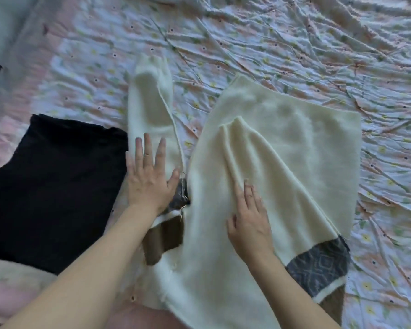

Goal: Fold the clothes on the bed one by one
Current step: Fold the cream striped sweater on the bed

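A cream sweater (pixel 259 162) lay spread on the flowered sheet (pixel 294 43) of the bed, its body toward the right and one sleeve (pixel 150 110) stretched up beside it. The left hand (pixel 150 176) pressed flat, fingers straight, on the base of that sleeve. The right hand (pixel 249 219) rested flat on the sweater's body beside a raised crease. A black garment (pixel 52 181) lay folded by the left edge, touching the sleeve.

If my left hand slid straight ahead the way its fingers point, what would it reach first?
The left hand already lies flat on the cream sweater, at the base of its sleeve. Sliding on, it would probably run up that sleeve toward the cuff, then meet the flowered bedsheet.
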